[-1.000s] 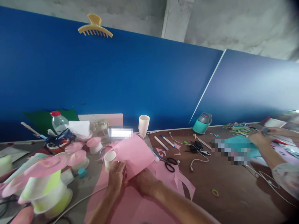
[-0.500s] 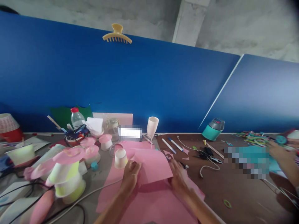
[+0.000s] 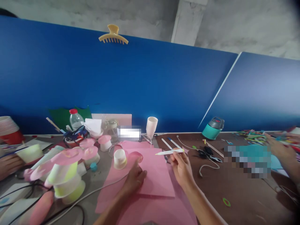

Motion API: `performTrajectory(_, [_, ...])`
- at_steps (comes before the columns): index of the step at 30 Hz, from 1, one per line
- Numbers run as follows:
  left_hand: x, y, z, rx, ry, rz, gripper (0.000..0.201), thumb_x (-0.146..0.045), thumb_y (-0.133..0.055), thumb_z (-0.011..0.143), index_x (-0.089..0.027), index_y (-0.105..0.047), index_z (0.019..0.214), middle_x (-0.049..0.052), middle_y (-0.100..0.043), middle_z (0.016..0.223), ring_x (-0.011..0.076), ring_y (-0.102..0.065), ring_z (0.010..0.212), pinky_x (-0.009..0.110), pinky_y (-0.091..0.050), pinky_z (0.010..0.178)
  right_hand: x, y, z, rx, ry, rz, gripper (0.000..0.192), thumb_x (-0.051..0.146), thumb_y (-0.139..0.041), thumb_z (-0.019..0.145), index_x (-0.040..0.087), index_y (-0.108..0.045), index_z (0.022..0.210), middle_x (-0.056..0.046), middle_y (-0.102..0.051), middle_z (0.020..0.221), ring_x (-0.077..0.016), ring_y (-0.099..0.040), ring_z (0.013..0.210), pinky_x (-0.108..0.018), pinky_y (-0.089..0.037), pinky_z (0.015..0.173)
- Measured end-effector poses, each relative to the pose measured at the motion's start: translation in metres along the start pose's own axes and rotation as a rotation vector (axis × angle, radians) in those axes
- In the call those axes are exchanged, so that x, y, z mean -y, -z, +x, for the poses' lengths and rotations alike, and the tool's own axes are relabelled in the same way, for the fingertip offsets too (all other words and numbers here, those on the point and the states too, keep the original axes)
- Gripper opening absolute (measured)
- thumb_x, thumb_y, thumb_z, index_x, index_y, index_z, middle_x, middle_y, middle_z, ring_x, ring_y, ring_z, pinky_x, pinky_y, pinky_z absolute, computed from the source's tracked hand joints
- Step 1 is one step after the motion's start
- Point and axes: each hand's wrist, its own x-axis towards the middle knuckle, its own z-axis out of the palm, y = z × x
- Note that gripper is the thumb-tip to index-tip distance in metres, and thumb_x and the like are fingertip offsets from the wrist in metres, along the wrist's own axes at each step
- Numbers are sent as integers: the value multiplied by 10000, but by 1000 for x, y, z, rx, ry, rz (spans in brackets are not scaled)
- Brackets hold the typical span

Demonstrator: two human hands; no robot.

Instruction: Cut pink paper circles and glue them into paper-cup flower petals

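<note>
Right hand (image 3: 181,168) now holds a white pen (image 3: 170,152), pinched in the fingers, tip pointing left, lifted just above the right edge of the pink sheet (image 3: 154,175). Half a second ago that hand was empty and flat on the sheet's right edge; the pen has been picked up since.

Left hand (image 3: 136,178) stays on the sheet, palm down, fingers loosely spread, holding nothing, pressing the paper near its left edge. A second ago both hands had the sheet lifted and bent; now it lies flat on the worktop (image 3: 234,193), on top of a larger pink sheet (image 3: 159,212).

Small white cup (image 3: 120,158) sits upside down just left of the sheet, close to the left hand, not touched. A taller cup (image 3: 151,126) stands behind, by the blue panel (image 3: 140,87). Scissors no longer show; right hand covers that spot.

Left of the sheet: pink-and-yellow cup pieces (image 3: 67,178). Far right: another person's hand (image 3: 278,150) over teal paper (image 3: 276,162). Far left: another hand (image 3: 8,165) at the edge.
</note>
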Motion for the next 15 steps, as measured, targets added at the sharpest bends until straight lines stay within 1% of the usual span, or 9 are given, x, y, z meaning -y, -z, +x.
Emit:
performTrajectory(1, [0,1,-1,3,-28,56,600,-296,-713,697,-195,-564,1269,-108,-462,512,116,-427,447,216,-301,470,-8,-5,-1,22,-64,55,359,442,-807,665,236,-564,831,94,-468,536,-85,-404,459,-244,-360,481])
performTrajectory(3, [-1,3,-2,2,-104,202,586,-295,-712,711,-189,-582,1272,-89,-495,512,134,-456,475,232,-323,507,-24,-10,-5,53,-143,87,365,449,-813,649,229,-538,747,96,-459,518,-76,-388,434,-248,-378,481])
performTrajectory(5, [-4,5,-3,-66,-194,308,531,-284,-720,712,-191,-635,1228,-58,-537,519,154,-481,494,253,-342,539,-40,-12,-8,79,-212,93,401,449,-806,654,223,-474,651,94,-453,504,-65,-367,403,-238,-355,450])
performTrajectory(7, [-4,8,-1,-124,-262,378,442,-282,-714,731,-209,-683,1165,-17,-602,568,178,-531,534,273,-381,579,-52,-10,-11,98,-275,94,440,445,-803,648,220,-428,602,93,-451,492,-55,-344,380,-226,-330,426])
performTrajectory(8, [-4,10,0,-149,-290,410,387,-283,-697,753,-216,-698,1134,10,-646,626,194,-569,579,284,-408,612,-55,-9,-12,104,-299,91,445,445,-801,645,220,-421,593,94,-449,485,-52,-337,374,-224,-332,424])
performTrajectory(10, [-1,14,5,-203,-357,484,272,-280,-634,811,-219,-713,1064,68,-717,797,234,-644,730,315,-461,706,-59,-5,-14,112,-337,79,426,435,-797,647,221,-432,594,98,-444,473,-54,-337,372,-234,-369,438])
performTrajectory(12, [5,17,11,-252,-451,587,224,-266,-562,853,-213,-710,1013,108,-729,957,272,-663,898,364,-490,813,-60,-2,-14,119,-363,64,395,426,-789,664,225,-453,607,98,-443,473,-63,-348,379,-253,-415,463])
performTrajectory(14, [11,20,17,-248,-551,721,231,-244,-509,872,-209,-700,996,121,-714,1042,289,-649,991,414,-495,891,-59,0,-14,128,-380,53,380,424,-781,682,229,-463,614,92,-449,484,-75,-363,394,-269,-441,484])
performTrajectory(15, [15,21,18,-228,-595,788,242,-228,-486,879,-208,-695,1000,123,-708,1065,290,-642,1019,434,-493,919,-59,1,-14,134,-385,51,381,430,-776,690,230,-461,612,88,-452,491,-80,-370,402,-275,-447,493])
